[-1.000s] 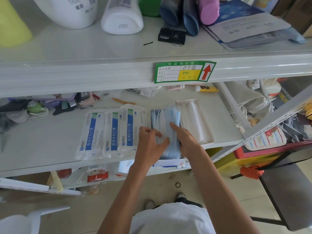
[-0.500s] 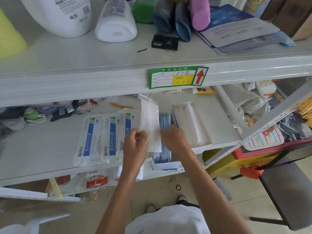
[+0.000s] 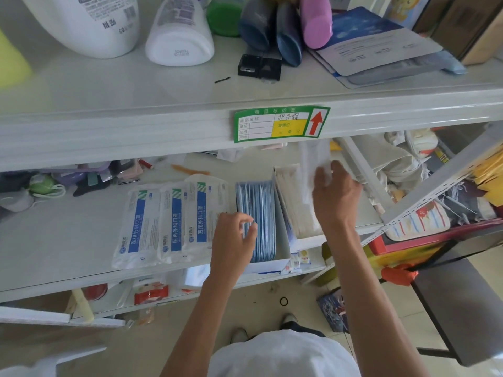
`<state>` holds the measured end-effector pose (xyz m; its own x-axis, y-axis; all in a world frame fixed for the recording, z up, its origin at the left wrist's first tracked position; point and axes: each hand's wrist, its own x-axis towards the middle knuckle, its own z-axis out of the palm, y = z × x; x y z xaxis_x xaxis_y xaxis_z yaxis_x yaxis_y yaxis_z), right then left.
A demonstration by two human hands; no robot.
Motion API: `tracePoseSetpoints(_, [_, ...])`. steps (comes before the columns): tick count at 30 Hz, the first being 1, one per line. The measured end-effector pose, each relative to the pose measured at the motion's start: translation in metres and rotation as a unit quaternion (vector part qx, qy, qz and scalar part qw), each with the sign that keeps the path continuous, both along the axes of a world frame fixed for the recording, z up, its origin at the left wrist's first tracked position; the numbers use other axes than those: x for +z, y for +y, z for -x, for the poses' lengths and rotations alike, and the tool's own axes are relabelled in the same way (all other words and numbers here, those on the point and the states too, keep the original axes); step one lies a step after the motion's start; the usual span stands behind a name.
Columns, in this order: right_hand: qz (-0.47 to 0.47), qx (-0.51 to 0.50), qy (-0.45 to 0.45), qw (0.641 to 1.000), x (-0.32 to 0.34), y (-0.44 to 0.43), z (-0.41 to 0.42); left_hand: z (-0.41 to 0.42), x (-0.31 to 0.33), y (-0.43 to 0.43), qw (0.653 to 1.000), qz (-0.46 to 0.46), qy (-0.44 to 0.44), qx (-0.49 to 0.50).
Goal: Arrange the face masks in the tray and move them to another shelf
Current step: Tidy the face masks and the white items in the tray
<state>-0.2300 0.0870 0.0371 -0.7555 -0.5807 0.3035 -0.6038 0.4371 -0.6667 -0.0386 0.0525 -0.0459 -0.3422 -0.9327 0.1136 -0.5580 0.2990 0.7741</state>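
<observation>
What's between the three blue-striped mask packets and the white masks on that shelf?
Head view: a row of blue masks standing on edge in the tray, the left hand at its near-left side.

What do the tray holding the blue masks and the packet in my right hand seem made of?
Tray: probably thin white cardboard, matte, with flat walls and sharp folded edges. Packet in the right hand: seemingly thin translucent plastic film, whitish and crinkled; blur leaves it uncertain.

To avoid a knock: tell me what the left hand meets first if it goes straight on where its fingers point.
Most likely the blue masks standing in the tray: the fingertips of the left hand sit at their left edge, though depth is unclear.
</observation>
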Motion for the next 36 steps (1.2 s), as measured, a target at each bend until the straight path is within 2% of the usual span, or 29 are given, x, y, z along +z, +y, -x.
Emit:
tracePoseSetpoints(4, [-0.056,-0.05,0.011,0.997,-0.017,0.003,0.011,-0.001,-0.004,0.006,0.997,0.008,-0.074,-0.004])
tracePoseSetpoints(9, [-0.168,-0.019,-0.041,0.985,-0.035,0.001,0.003,0.001,0.001,0.005,0.995,0.004,-0.1,0.009])
tracePoseSetpoints(17, [-0.328,0.022,-0.052,0.943,-0.032,-0.001,0.002,0.001,-0.008,0.005,0.989,0.01,-0.143,0.019])
tracePoseSetpoints(23, [-0.37,0.046,-0.07,0.925,-0.028,-0.008,0.001,0.002,-0.008,0.004,0.993,0.009,-0.101,0.056])
tracePoseSetpoints(25, [-0.354,0.04,-0.074,0.932,-0.033,-0.009,0.001,-0.001,-0.006,0.004,0.994,0.007,-0.075,0.074])
tracePoseSetpoints(29, [-0.202,0.004,-0.017,0.979,-0.035,-0.014,-0.005,-0.006,-0.001,0.007,0.994,-0.001,-0.038,0.101])
tracePoseSetpoints(32, [-0.116,0.032,-0.005,0.993,-0.026,-0.015,-0.013,-0.009,0.004,0.01,0.99,0.017,-0.018,0.142])
tracePoseSetpoints(34, [-0.115,0.093,-0.027,0.989,-0.021,-0.015,-0.017,-0.011,0.008,0.011,0.987,0.025,-0.005,0.157])
tracePoseSetpoints(36, [-0.173,0.18,-0.102,0.963,-0.016,-0.018,-0.029,-0.011,0.013,0.009,0.986,0.031,0.028,0.163])
